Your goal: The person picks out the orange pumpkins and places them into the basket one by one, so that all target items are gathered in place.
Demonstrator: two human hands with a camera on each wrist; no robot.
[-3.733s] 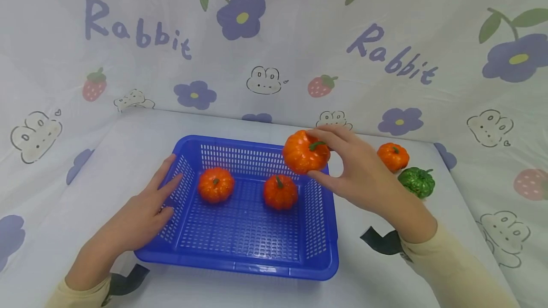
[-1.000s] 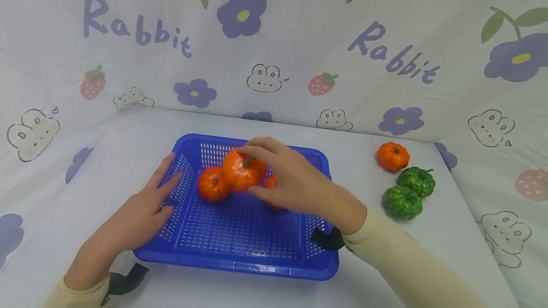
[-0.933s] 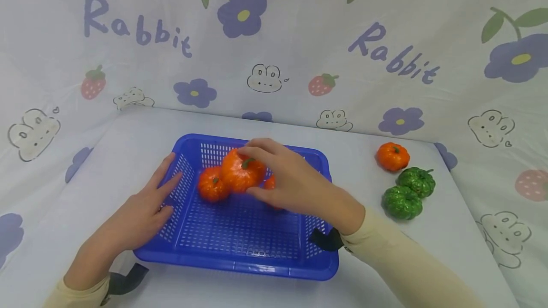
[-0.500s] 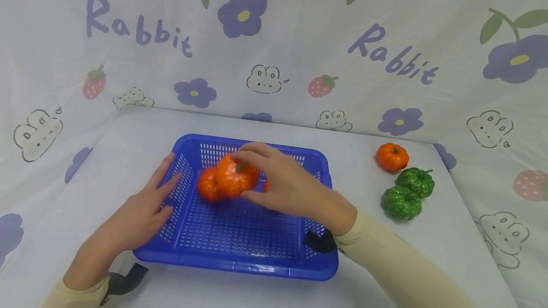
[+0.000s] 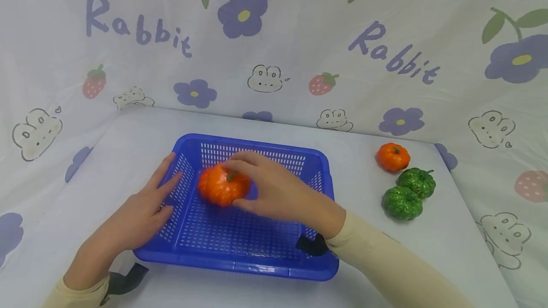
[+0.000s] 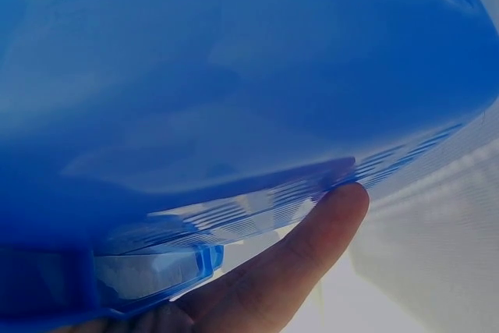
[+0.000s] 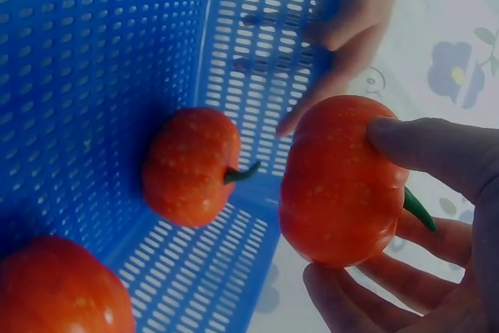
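My right hand point(image 5: 278, 189) holds a shiny orange pumpkin point(image 5: 227, 187) with a green stem, thumb on one side and fingers on the other. The held pumpkin hangs over the left part of a blue perforated basket point(image 5: 239, 267). Two other orange pumpkins lie in the basket: one point(image 7: 191, 165) lies near the held one, the other point(image 7: 62, 290) shows at the lower left of the right wrist view. In the head view the held pumpkin and my right hand mostly cover them. My left hand point(image 5: 139, 215) grips the basket's left rim, with a finger point(image 6: 304, 263) against the wall in the left wrist view.
On the white table point(image 5: 364, 265), right of the basket, sit an orange pumpkin point(image 5: 392, 157) and two green pumpkins, one point(image 5: 417, 182) behind the other point(image 5: 402, 203). A white printed cloth point(image 5: 291, 46) with flowers and rabbits hangs behind the table.
My right hand has carried the orange pumpkin from the basket's right side leftward and down, to over the left pumpkin. My left hand has stayed at the basket rim.
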